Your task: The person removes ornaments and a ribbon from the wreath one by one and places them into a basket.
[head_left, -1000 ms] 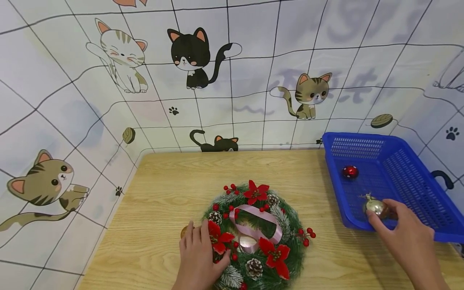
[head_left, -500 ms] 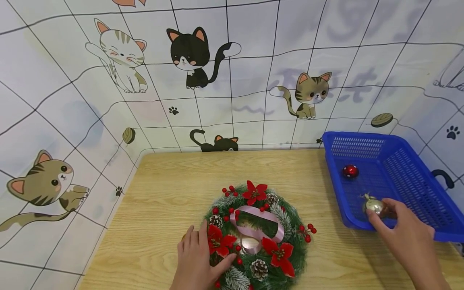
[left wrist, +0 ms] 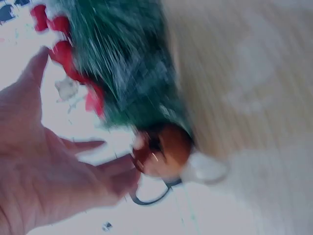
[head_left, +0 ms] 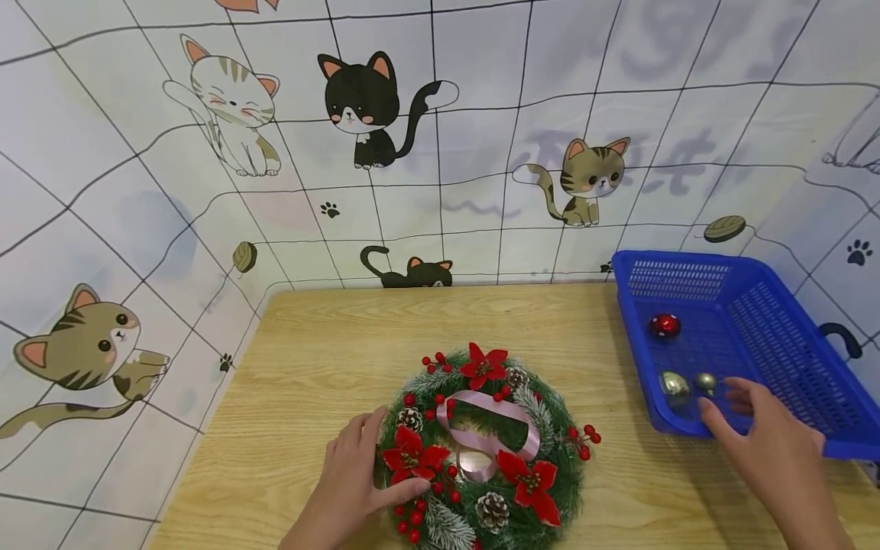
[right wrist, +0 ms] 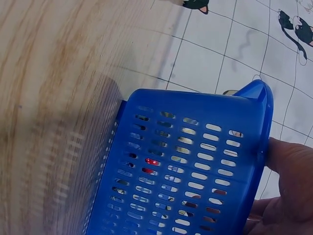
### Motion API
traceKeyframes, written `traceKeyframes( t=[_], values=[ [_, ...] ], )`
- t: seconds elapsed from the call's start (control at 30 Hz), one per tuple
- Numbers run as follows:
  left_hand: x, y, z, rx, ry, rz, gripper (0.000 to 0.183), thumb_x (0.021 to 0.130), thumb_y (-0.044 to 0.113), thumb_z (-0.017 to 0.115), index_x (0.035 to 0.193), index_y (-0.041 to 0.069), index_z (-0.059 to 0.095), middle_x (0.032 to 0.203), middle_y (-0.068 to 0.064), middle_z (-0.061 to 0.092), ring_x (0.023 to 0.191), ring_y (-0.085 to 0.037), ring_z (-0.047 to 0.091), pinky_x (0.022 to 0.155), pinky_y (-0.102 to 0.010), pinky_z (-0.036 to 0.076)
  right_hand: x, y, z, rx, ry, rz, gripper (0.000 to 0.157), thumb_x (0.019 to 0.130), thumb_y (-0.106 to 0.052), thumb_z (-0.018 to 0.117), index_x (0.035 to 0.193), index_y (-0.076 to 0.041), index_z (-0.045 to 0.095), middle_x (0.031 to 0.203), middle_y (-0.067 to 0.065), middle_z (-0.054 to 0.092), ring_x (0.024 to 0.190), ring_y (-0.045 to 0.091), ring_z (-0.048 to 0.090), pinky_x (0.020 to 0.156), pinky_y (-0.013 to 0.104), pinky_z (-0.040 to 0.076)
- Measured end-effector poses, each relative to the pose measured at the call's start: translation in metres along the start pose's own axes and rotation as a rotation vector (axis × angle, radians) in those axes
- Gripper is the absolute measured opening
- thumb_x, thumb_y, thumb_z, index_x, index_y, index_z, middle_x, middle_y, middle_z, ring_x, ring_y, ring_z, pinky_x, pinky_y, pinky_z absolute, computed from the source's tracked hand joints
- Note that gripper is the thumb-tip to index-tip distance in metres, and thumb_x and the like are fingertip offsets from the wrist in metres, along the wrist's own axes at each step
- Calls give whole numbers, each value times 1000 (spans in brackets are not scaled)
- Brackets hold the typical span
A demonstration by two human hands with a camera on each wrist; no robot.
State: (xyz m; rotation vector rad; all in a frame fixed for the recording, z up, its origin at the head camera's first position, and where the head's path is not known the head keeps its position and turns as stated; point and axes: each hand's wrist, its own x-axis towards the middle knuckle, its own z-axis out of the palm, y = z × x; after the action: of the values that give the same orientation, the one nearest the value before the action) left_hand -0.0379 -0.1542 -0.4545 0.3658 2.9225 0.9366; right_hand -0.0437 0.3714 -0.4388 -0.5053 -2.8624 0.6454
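Observation:
A green Christmas wreath (head_left: 560,428) lies on the table with red poinsettias, pinecones, berries and a pink ribbon. My left hand (head_left: 354,470) is spread at its left side, the thumb over red berries and the fingers along the outer edge. In the blurred left wrist view, a copper-coloured bauble (left wrist: 173,149) lies at the wreath's edge, by the fingertips; the head view hides it. Over the blue basket's near rim, my right hand (head_left: 770,435) has loosely bent fingers holding nothing visible. Beside them in the basket lie a gold bauble (head_left: 676,388) and a smaller gold bauble (head_left: 706,382).
The blue plastic basket (head_left: 635,359) stands at the table's right side, its perforated wall close in the right wrist view. A red bauble with white dots (head_left: 664,325) lies inside. Cat-printed wall covering (head_left: 474,153) rises behind the wooden table (head_left: 330,336).
My right fingers have let go of the gold bauble, which has rolled left in the basket, and a smaller one now shows. My left hand has shifted and spread; the wreath turned slightly earlier.

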Motion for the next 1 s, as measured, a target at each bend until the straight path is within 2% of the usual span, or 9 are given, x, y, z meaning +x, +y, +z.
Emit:
traceKeyframes(
  t=[0.2,0.33,0.43,0.57,0.7,0.9,1.0],
  values=[
    [12,-26,-13,-135,-147,202,98,94,63,80,171,19,36,165,-6,43,147,-37,46,112,-77,31,-6,-3,-6,47,4,28,70,108,-36,67,149,17,45,136,46,53,120,63,52,107,87,15],
    [16,-31,-17,-123,-213,282,95,95,62,80,171,25,37,166,-3,41,147,-35,47,109,-75,34,-10,-7,-9,61,19,7,70,110,-38,65,150,15,46,137,44,54,120,62,52,100,82,31],
    [21,-33,-20,-115,-259,301,99,92,60,84,172,26,36,168,-8,38,148,-39,44,109,-78,33,-15,-11,-11,72,45,-1,67,110,-37,65,150,14,48,137,43,55,119,60,53,91,76,39],
    [28,-37,-23,-124,-315,316,104,89,52,89,173,28,32,172,-16,31,151,-47,38,108,-83,31,-23,-17,-14,99,82,7,65,111,-34,64,153,12,48,140,41,55,122,58,53,92,75,39],
    [33,-39,-24,-133,-349,343,104,86,40,91,172,29,34,174,-18,27,152,-52,36,105,-87,29,-30,-21,-18,114,106,19,63,111,-34,63,154,10,48,142,39,56,123,58,54,85,71,43],
    [38,-36,-22,-114,-378,330,109,82,30,95,172,33,33,176,-18,22,157,-49,29,108,-88,24,-33,-22,-17,116,100,6,63,110,-36,66,151,9,51,138,38,57,106,54,62,75,65,50],
    [41,-35,-19,-87,-374,318,113,79,22,97,172,35,33,178,-17,19,158,-49,28,108,-89,23,-35,-22,-15,123,91,4,64,109,-36,67,150,11,51,138,39,57,108,55,62,76,67,52]
  ],
)
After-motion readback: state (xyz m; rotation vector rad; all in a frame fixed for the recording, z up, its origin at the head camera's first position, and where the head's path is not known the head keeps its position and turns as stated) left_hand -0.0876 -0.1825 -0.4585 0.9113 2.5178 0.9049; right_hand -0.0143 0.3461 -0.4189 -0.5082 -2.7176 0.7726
